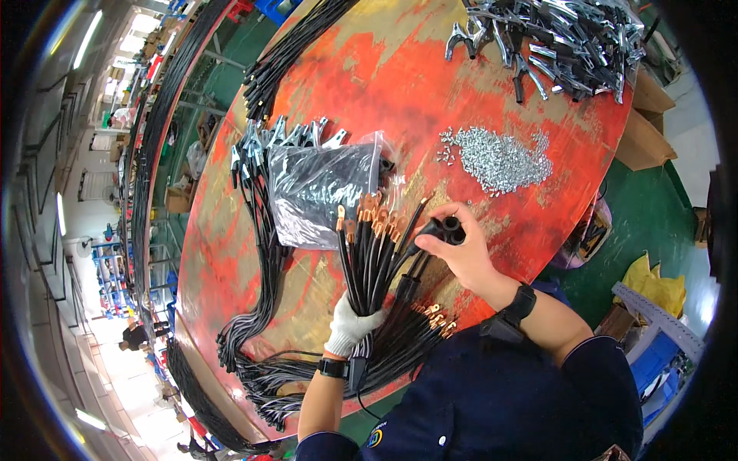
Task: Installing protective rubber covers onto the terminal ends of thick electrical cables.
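My left hand [354,326], in a white knit glove, is closed around a bundle of black cables [367,269] with copper ring lugs on their upper ends. Just right of these lugs, my bare right hand [470,250] pinches several short black rubber sleeves [444,230] between thumb and fingers. One cable with a bare copper tip [423,201] stands beside that hand, its tip apart from the sleeves. Under and behind both hands lie more black cables [400,355], some ending in copper lugs [435,313]. A clear plastic bag [323,192] of black parts touches the bundle's far side.
The worn red table [369,84] carries a heap of small silvery screws [496,160], a pile of metal clamps [569,46] at far right, clamps on cables [284,137] behind the bag, and a cable bundle [288,58] at far left. Cardboard [642,138] stands beyond the right edge.
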{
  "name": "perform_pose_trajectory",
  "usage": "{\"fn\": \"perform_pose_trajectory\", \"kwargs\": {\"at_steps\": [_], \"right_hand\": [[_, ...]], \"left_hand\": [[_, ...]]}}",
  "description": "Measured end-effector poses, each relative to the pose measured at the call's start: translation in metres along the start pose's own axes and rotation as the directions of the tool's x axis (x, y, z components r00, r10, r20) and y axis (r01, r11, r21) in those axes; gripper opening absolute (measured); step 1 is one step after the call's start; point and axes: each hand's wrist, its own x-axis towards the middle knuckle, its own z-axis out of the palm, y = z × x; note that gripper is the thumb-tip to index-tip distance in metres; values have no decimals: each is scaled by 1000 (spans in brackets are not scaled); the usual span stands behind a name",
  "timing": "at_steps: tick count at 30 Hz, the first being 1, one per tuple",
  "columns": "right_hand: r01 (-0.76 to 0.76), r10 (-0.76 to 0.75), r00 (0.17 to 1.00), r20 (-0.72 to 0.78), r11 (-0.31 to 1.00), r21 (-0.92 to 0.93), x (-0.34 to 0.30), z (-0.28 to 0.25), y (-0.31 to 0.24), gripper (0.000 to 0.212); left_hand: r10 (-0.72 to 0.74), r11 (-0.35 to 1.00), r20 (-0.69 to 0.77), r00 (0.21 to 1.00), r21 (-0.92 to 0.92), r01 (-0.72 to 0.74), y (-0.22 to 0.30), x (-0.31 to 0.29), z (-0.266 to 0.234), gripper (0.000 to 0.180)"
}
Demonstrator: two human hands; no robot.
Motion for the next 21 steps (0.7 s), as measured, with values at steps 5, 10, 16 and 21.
{"fn": "perform_pose_trajectory", "kwargs": {"at_steps": [5, 10, 16, 21], "right_hand": [[-282, 227, 944, 239, 932, 227, -1, -14, -1, 30], [-306, 318, 934, 160, 947, -94, -5, -5, 14, 30], [235, 164, 816, 555, 783, -576, -23, -12, 109, 49], [303, 677, 571, 465, 353, -885, -8, -30, 103, 53]], "left_hand": [[-9, 1000, 60, 998, -17, 10, -8, 1, -3, 43], [-41, 998, 71, 997, -48, 45, -8, 1, -2, 44], [-9, 1000, -26, 1000, 8, 10, 7, -2, 2, 46], [-101, 994, 18, 995, 38, 100, 4, -6, -14, 46]]}}
